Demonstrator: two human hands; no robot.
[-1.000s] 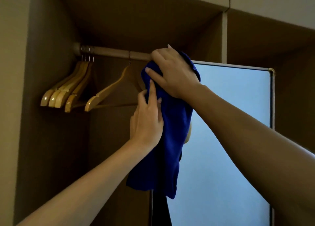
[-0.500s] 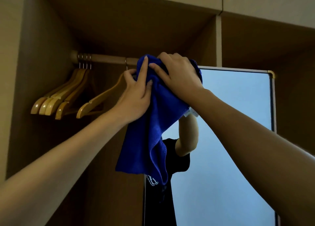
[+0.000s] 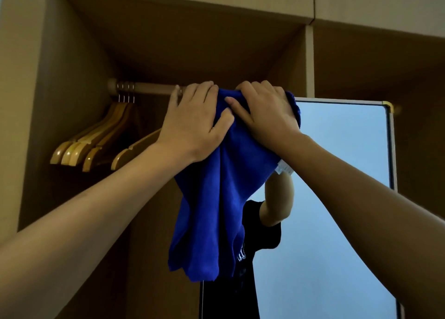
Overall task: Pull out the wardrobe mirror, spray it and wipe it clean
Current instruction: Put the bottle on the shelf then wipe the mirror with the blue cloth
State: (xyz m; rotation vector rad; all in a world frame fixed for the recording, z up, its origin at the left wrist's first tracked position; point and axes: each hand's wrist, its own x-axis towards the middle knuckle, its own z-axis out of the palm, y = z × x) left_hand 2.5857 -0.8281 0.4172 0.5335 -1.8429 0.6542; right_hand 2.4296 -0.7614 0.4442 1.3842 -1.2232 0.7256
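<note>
A: Blue microfibre cloth [image 3: 216,198], soft and thick, hangs from approx 12 o'clock down to centre, draped over the round wooden wardrobe rail [image 3: 149,88].

B: Hands?

A: Both on top of it, side by side at the rail. Left hand [image 3: 195,123] w/ fingers curled over the rail and cloth edge, thumb pressed onto the fabric. Right hand [image 3: 265,116] just beside it at 1 o'clock, fingers bent over the bunched top of the cloth, thumb pointing toward the left hand. Both grip cloth; can't tell how tight.

B: Mirror?

A: Tall metal-framed wardrobe mirror [image 3: 337,198] stands at 3 to 5 o'clock, pulled out of the tan wooden wardrobe [image 3: 60,78]. Cloth's lower part hangs in front of its left edge. Reflection shows a raised arm and a dark T-shirt.

B: Anything else?

A: Five pale wooden coat hangers [image 3: 96,145] at 9 o'clock on the rail, four bunched together, one nearer the left hand.
</note>
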